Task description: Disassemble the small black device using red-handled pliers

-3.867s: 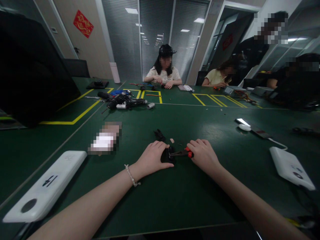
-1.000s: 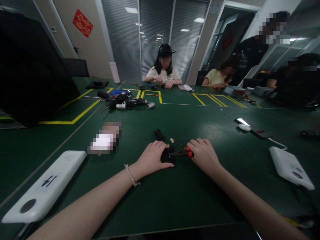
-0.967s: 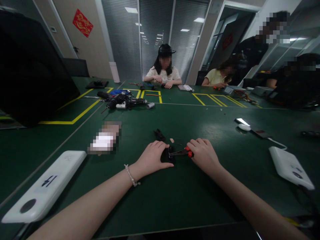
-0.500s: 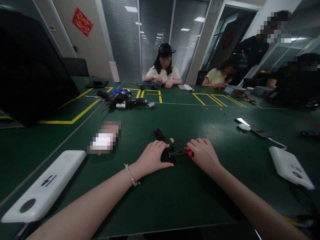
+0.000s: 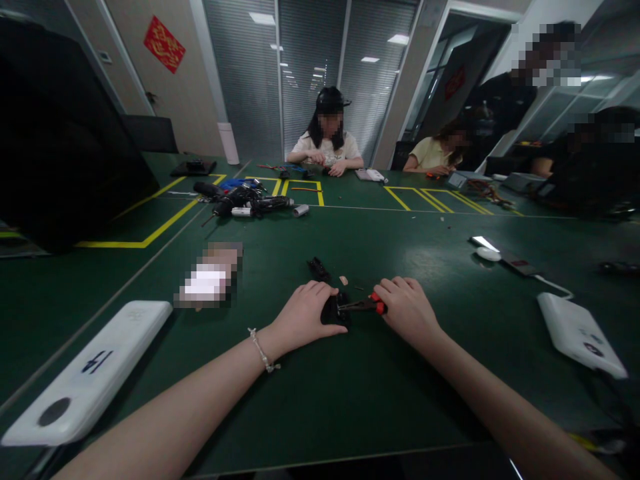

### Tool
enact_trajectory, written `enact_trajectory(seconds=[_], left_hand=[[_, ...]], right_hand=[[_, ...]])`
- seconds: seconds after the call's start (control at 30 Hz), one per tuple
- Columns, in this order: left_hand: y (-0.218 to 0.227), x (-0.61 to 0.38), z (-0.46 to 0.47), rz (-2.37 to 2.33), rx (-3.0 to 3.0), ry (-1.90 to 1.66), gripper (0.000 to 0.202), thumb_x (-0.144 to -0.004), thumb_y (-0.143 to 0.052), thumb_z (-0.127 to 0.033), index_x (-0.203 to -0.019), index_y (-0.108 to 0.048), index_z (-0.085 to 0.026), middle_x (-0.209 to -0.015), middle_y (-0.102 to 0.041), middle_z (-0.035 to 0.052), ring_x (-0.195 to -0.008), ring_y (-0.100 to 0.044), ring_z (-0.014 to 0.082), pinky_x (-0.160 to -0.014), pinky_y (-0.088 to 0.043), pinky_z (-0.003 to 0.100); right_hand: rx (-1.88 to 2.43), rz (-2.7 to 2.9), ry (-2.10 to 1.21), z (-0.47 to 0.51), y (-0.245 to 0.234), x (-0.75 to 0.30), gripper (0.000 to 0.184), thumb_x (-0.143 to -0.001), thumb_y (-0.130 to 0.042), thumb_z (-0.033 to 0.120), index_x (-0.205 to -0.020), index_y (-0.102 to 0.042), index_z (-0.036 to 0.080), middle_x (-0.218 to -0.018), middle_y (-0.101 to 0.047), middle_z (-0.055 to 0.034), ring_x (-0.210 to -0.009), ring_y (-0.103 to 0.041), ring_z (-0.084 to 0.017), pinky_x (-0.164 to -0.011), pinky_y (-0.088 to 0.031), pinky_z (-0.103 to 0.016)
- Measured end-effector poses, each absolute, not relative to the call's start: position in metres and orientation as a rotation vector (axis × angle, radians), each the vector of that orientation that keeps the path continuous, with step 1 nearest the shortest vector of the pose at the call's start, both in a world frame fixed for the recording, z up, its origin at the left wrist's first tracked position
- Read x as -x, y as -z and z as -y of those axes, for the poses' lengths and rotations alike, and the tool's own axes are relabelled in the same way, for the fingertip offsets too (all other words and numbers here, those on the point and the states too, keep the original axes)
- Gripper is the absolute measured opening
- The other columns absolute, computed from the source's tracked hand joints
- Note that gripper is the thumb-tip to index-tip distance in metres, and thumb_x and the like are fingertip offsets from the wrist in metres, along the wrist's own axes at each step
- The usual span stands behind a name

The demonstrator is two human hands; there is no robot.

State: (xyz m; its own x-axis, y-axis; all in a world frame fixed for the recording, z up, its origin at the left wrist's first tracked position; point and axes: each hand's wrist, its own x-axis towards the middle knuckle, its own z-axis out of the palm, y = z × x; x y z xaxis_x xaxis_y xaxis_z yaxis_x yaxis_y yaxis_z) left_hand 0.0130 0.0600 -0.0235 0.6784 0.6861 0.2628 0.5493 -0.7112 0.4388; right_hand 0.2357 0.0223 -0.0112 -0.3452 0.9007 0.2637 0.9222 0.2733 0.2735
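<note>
My left hand [image 5: 305, 312] is closed round the left side of a small black part [image 5: 343, 316], steadying it on the green table [image 5: 350, 400]. Much of that part is hidden by my fingers. Red-handled pliers [image 5: 357, 306] are in my right hand [image 5: 407, 307], their dark jaws pointing left and touching the black part. Just beyond my left fingers lies another black piece [image 5: 318, 269]. Beside it are a small pale scrap [image 5: 343, 281] and a thin dark sliver [image 5: 359, 289].
A white power bank [image 5: 95, 367] and a blurred-out phone [image 5: 213, 277] lie left. Another power bank [image 5: 580, 333] with a cable lies right. Farther back are a drill [image 5: 227, 203] and wires. A person [image 5: 327, 137] sits opposite; others are at the right.
</note>
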Motion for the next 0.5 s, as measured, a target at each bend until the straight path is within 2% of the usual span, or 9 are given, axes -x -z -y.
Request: enact_trajectory(seconds=[0.27, 0.5], left_hand=[[0.0214, -0.0125, -0.0593, -0.975, -2.559, -0.585, 0.058, -0.065, -0.061, -0.054, -0.109, -0.047, -0.02, -0.104, -0.054, 0.0049, -0.098, -0.048, 0.0239, -0.084, -0.039, 0.038], [0.0219, -0.0123, -0.0595, -0.986, -2.555, -0.576, 0.057, -0.065, -0.06, -0.055, -0.109, -0.047, -0.02, -0.104, -0.054, 0.0045, -0.099, -0.048, 0.0237, -0.084, -0.039, 0.038]], right_hand=[[1.755, 2.463, 0.661, -0.021, 0.0053, -0.2319, 0.022, -0.068, -0.047, 0.01, -0.085, -0.058, 0.019, -0.087, -0.059, -0.0056, -0.08, -0.046, -0.02, -0.073, -0.027, -0.034], [1.789, 2.469, 0.586, -0.0222, 0.0095, -0.2341, 0.023, -0.067, -0.048, 0.011, -0.087, -0.058, 0.019, -0.088, -0.059, -0.0049, -0.08, -0.047, -0.02, -0.072, -0.027, -0.034]])
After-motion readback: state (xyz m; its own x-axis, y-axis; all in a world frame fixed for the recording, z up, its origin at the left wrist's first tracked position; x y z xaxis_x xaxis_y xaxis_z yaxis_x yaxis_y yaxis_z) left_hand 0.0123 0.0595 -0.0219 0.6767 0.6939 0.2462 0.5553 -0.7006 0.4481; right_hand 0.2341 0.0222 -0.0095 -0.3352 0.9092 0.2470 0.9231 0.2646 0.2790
